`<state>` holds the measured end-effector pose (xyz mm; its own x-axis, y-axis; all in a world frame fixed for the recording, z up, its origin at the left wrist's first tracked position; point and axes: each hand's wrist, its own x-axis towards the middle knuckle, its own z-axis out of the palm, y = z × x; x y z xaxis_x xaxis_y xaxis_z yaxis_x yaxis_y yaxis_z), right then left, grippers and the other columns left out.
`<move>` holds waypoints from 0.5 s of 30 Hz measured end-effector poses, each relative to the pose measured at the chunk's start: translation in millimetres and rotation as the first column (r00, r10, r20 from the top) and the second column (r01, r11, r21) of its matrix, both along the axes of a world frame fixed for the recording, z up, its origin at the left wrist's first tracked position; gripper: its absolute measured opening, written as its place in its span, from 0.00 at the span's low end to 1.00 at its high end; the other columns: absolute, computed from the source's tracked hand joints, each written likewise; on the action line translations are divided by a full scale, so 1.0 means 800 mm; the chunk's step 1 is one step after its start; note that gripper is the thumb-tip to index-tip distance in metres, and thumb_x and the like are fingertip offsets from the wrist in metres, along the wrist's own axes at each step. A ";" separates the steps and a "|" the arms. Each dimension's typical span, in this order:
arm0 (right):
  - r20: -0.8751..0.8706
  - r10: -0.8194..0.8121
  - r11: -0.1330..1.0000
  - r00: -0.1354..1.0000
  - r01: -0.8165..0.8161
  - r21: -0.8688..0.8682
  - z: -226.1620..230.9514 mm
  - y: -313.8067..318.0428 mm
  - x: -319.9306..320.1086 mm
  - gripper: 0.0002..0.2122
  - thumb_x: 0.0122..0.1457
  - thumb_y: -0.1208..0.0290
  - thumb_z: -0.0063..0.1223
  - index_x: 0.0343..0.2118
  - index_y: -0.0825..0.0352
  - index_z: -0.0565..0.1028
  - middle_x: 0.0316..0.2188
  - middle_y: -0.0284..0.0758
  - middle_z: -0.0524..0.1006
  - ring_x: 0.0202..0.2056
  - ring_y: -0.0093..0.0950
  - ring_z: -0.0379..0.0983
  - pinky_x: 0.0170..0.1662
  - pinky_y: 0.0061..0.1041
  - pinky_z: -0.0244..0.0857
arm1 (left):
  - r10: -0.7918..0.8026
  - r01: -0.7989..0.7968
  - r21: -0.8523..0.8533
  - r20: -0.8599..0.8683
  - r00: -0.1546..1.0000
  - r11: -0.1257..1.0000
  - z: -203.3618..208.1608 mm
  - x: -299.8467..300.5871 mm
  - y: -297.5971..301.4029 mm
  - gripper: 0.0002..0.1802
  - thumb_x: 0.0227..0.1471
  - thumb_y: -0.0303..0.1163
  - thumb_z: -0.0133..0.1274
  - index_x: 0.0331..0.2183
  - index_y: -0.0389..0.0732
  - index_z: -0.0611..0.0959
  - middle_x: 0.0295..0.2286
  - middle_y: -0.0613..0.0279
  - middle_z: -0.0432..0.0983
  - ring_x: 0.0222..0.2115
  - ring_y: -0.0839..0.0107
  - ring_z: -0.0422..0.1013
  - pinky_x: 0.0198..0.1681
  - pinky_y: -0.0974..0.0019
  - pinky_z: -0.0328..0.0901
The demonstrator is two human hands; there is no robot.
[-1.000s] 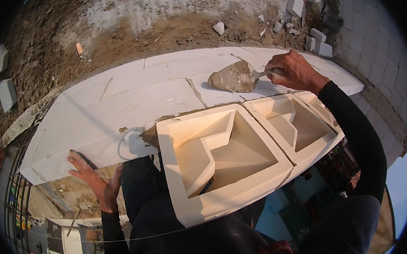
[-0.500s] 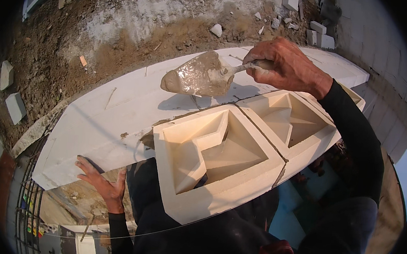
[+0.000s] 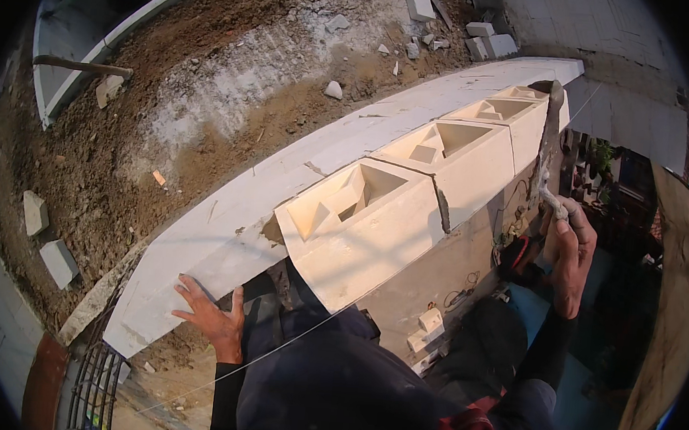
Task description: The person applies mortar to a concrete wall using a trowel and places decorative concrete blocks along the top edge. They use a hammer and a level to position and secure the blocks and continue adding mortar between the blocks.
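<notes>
My right hand is closed round the handle of a trowel. The trowel's blade, coated in grey mortar, is seen nearly edge-on beside the outer end of a row of cream hollow blocks. The nearest block, with angled fins in its opening, stands on a long white wall top. Behind it come a second block and a farther one, with dark mortar in the joint between the first two. My left hand rests with fingers spread on the wall's near edge, left of the blocks.
A thin string crosses in front of my body. Brown soil with white rubble lies beyond the wall. Steel bars stand at lower left. Small cream blocks sit on the ground below, and a wooden board leans at right.
My right hand has swung the trowel from above the wall top to the right, past the blocks' outer side, and its blade has turned. The view has shifted; my left hand stays on the wall edge.
</notes>
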<state>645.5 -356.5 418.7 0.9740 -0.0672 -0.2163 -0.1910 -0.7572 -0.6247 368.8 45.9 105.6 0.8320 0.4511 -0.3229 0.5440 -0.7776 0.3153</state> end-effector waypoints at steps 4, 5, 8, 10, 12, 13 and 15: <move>-0.040 -0.310 0.941 0.950 0.312 0.128 -0.010 -0.024 -0.159 0.12 0.65 0.68 0.48 0.44 0.70 0.77 0.28 0.26 0.72 0.29 0.14 0.62 0.34 0.15 0.56 | -0.084 0.084 -0.038 0.010 0.996 0.996 0.005 -0.002 0.008 0.58 0.56 0.54 0.59 0.71 0.36 0.46 0.70 0.40 0.40 0.71 0.41 0.35 0.65 0.23 0.25; -0.074 -0.369 0.913 0.927 0.376 0.157 -0.024 -0.024 -0.194 0.11 0.66 0.68 0.48 0.44 0.70 0.76 0.29 0.27 0.72 0.30 0.14 0.65 0.35 0.16 0.59 | -0.102 0.102 -0.022 0.009 0.995 0.995 0.001 -0.006 0.013 0.58 0.57 0.54 0.59 0.71 0.36 0.46 0.70 0.39 0.40 0.71 0.41 0.34 0.65 0.22 0.25; -0.192 -0.478 0.817 0.857 0.514 0.261 -0.065 -0.015 -0.292 0.10 0.70 0.68 0.47 0.46 0.68 0.73 0.33 0.30 0.76 0.31 0.18 0.73 0.36 0.20 0.67 | -0.171 0.171 -0.009 0.001 0.985 0.985 -0.006 -0.012 0.019 0.57 0.57 0.56 0.58 0.71 0.37 0.46 0.70 0.38 0.38 0.71 0.38 0.33 0.64 0.21 0.27; -0.245 -0.543 0.748 0.803 0.596 0.293 -0.088 0.001 -0.333 0.10 0.70 0.68 0.49 0.47 0.68 0.70 0.34 0.33 0.78 0.26 0.19 0.75 0.29 0.18 0.67 | -0.183 0.183 -0.010 0.008 0.983 0.983 -0.003 -0.014 0.017 0.57 0.58 0.57 0.57 0.71 0.37 0.47 0.70 0.38 0.37 0.71 0.38 0.33 0.64 0.20 0.27; -0.257 -0.573 0.721 0.778 0.628 0.294 -0.098 0.016 -0.357 0.11 0.69 0.67 0.51 0.47 0.68 0.69 0.31 0.32 0.78 0.25 0.18 0.73 0.28 0.17 0.66 | -0.228 0.228 0.017 -0.016 0.973 0.973 -0.012 -0.013 0.020 0.57 0.57 0.59 0.57 0.71 0.38 0.47 0.70 0.38 0.37 0.71 0.38 0.33 0.64 0.20 0.29; -0.245 -0.569 0.724 0.785 0.620 0.303 -0.106 0.018 -0.365 0.11 0.69 0.67 0.51 0.47 0.68 0.70 0.30 0.32 0.78 0.24 0.18 0.72 0.27 0.18 0.65 | -0.232 0.233 0.027 -0.025 0.972 0.972 -0.013 -0.015 0.023 0.57 0.57 0.59 0.57 0.71 0.38 0.47 0.70 0.38 0.37 0.71 0.38 0.33 0.64 0.20 0.29; -0.219 -0.557 0.736 0.801 0.599 0.316 -0.118 0.024 -0.372 0.11 0.68 0.68 0.52 0.47 0.69 0.71 0.29 0.32 0.78 0.23 0.17 0.71 0.26 0.20 0.65 | -0.233 0.235 0.046 -0.040 0.972 0.971 -0.016 -0.016 0.026 0.58 0.56 0.60 0.57 0.71 0.38 0.47 0.70 0.38 0.37 0.71 0.39 0.33 0.64 0.19 0.30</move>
<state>348.0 -337.5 324.0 0.7431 -0.5089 -0.4346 -0.5971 -0.2110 -0.7739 355.7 66.4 93.1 0.9051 0.2614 -0.3353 0.3549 -0.8988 0.2572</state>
